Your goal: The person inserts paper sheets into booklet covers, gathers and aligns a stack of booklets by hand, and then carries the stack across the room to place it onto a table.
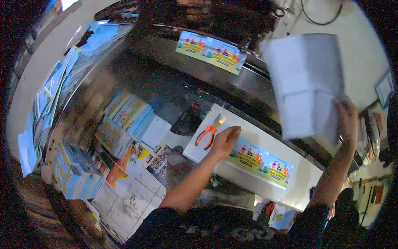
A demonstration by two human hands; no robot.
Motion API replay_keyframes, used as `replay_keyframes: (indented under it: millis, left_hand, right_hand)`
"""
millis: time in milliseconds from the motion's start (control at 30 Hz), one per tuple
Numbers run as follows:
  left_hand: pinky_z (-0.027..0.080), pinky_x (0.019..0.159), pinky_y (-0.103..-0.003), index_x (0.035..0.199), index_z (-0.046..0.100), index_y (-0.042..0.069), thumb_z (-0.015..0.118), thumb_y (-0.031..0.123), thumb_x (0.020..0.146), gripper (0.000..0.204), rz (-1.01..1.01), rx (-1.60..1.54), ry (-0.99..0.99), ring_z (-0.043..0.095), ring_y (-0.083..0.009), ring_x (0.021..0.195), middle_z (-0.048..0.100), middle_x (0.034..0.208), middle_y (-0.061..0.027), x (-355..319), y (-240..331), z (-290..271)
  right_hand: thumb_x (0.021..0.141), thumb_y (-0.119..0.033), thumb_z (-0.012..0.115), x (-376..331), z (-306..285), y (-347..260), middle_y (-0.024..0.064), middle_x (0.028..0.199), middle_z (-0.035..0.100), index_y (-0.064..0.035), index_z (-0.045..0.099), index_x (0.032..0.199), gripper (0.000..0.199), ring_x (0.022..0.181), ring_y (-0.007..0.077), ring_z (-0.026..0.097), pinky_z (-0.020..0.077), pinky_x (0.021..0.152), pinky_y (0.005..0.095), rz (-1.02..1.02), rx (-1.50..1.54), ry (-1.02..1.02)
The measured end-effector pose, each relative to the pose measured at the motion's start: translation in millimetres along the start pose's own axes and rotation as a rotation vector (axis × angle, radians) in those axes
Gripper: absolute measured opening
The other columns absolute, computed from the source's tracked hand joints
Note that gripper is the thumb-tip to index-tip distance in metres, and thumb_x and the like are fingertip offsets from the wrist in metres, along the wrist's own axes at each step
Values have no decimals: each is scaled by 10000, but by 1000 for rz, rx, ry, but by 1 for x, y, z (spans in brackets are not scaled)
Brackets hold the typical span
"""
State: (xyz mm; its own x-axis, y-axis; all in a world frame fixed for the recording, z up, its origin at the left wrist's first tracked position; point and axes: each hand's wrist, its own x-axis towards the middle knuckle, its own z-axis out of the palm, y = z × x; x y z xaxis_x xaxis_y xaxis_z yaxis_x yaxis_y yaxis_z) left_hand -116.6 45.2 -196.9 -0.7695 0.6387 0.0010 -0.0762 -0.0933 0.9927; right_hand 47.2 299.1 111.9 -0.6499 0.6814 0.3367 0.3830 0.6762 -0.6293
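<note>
Left hand: at the left end of the printed sheet, probably steadying it; grip unclear.
Right hand: clamped on raised pale paper, perhaps for clearance.
Pliers: left of left hand, seemingly parked.

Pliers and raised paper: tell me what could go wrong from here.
The pliers lie close to the left hand, so a sweep might knock them off the white table. The right hand grips the raised paper near one edge, so it could bend or slip.
</note>
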Motion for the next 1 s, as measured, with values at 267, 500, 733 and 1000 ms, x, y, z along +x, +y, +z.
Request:
replay_keyframes:
  millis: [267,500,733,1000]
  left_hand:
    - [492,853,-306,1175,571,10,382,348,999,426,24,-108,71,618,-184,952,645,1046,-109,-11,71,-7]
    - [462,877,-278,1225,521,-8,569,152,914,353,-171,-101,-423,591,-131,973,620,1127,-80,-64,93,-30]
    - [445,892,-288,1171,565,-15,605,62,855,327,-123,-144,-413,583,-146,988,631,1098,-75,-86,101,-39]
    - [439,895,-285,1186,549,-23,591,33,851,342,-196,-163,-437,580,-144,988,626,1101,-75,-91,81,-26]
  right_hand:
    - [843,-186,633,-86,43,49,82,869,660,5,628,1056,286,802,139,573,469,738,298,-157,-199,-638]
    - [851,-183,610,-105,51,45,126,1053,628,-2,573,1148,350,957,192,570,437,879,319,-249,32,-907]
    - [879,-160,583,-104,51,53,100,1138,593,32,520,1211,388,1061,177,526,402,938,303,-279,264,-954]
    - [893,-145,545,-123,49,44,128,1071,633,-16,519,1239,370,991,221,597,453,882,333,-391,134,-864]
